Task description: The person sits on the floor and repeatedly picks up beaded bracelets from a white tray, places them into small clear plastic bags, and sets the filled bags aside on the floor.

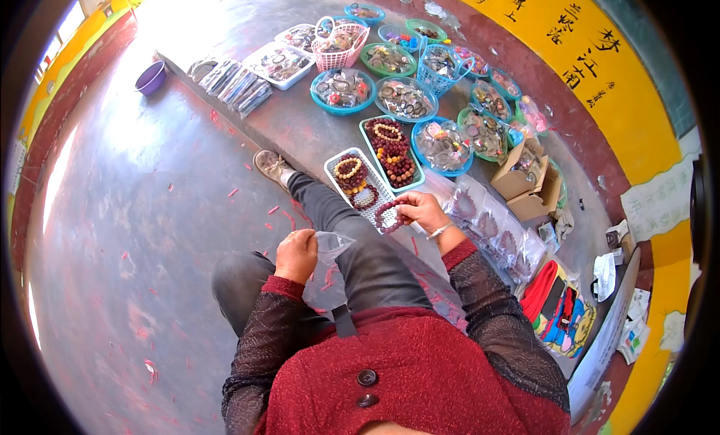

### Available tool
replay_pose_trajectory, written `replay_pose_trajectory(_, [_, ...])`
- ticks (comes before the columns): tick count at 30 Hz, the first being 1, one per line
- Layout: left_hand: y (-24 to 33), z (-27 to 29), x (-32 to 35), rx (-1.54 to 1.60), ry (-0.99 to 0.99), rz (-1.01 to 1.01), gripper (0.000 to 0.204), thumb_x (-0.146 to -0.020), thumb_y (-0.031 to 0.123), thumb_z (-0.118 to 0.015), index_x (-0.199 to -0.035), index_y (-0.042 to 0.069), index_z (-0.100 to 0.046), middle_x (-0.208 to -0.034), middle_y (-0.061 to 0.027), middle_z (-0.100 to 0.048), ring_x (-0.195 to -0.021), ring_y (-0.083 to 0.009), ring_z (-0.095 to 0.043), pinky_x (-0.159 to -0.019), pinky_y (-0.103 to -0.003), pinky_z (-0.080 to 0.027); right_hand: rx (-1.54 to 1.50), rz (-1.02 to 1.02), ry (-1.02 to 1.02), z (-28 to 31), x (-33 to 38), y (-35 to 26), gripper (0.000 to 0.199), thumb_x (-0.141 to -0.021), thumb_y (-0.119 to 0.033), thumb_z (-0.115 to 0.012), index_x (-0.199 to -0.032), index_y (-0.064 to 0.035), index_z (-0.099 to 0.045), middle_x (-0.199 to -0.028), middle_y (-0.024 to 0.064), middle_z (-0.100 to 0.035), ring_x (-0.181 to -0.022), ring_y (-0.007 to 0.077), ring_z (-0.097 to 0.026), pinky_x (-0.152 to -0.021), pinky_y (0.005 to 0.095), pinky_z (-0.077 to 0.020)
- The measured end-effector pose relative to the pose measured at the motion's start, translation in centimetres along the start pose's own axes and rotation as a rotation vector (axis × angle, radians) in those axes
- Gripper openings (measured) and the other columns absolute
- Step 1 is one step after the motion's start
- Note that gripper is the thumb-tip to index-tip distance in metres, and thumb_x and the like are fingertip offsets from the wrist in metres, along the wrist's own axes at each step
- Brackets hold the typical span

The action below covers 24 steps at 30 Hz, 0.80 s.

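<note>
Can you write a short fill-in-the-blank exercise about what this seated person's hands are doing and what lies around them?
1. The right hand holds a dark red bead ____.
2. The left hand holds a clear plastic ____.
3. The white tray beside the right hand holds bracelets made of ____.
4. The small bowl standing alone on the floor is ____ in colour.

Missing words: bracelet; bag; beads; purple
</note>
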<state>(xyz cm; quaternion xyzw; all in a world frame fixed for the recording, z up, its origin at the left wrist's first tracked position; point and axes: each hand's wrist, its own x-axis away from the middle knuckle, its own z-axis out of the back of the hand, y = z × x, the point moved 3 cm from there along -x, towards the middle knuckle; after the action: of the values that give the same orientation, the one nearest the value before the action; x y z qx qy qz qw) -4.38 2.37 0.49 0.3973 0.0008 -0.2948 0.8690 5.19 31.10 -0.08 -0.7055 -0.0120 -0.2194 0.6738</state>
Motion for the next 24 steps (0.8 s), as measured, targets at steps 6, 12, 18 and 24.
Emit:
replay_pose_trajectory(6, [-0.3, 0.2, 0.4, 0.003, 0.003, 0.000, 0.011, -0.079, 0.013, -0.056, -0.083, 0.004, -0.063, -0.080, -0.0144, -0.063, -0.079, -0.0324, -0.060, -0.071, -0.040, -0.048, -0.636, 0.284, -0.051, -0.6, 4.8, -6.2, 0.021, -0.085, -0.013, -0.060, -0.102, -0.0013, -0.059, -0.095, 0.0098, -0.064, -0.088, 0.0151, -0.060, -0.072, 0.0278, -0.0499])
replay_pose_trajectory(12, [-0.5, 0.1, 0.4, -0.014, -0.008, -0.062, 0.012, -0.079, 0.013, -0.056, -0.083, 0.004, -0.063, -0.081, -0.0152, -0.063, -0.079, -0.0327, -0.060, -0.071, -0.041, -0.048, -1.251, -0.003, -0.265, -5.6, 5.8, 0.4, 0.052, -0.091, -0.054, -0.036, -0.121, -0.0147, -0.051, -0.116, 0.0169, -0.057, -0.108, 0.0365, -0.054, -0.078, 0.0472, -0.0516])
replay_pose_trajectory(18, [-0.3, 0.3, 0.8, -0.022, -0.026, -0.001, 0.013, -0.079, 0.013, -0.056, -0.084, 0.004, -0.063, -0.081, -0.0153, -0.063, -0.080, -0.0326, -0.060, -0.072, -0.041, -0.048, -1.011, 0.121, -0.351, -6.6, 7.5, -3.7, 0.059, -0.089, -0.057, -0.038, -0.132, -0.0171, -0.041, -0.119, 0.0180, -0.055, -0.108, 0.0344, -0.054, -0.085, 0.0456, -0.0486])
replay_pose_trajectory(24, [-0.2, 0.0, 0.7, -0.002, -0.018, -0.032, 0.014, -0.079, 0.014, -0.056, -0.085, 0.004, -0.063, -0.083, -0.0146, -0.064, -0.082, -0.0315, -0.061, -0.073, -0.040, -0.048, -1.119, 0.086, -0.474, -9.1, 8.0, -6.2, 0.070, -0.083, -0.064, -0.042, -0.138, -0.0234, -0.031, -0.129, 0.0184, -0.046, -0.113, 0.0365, -0.050, -0.087, 0.0521, -0.0458])
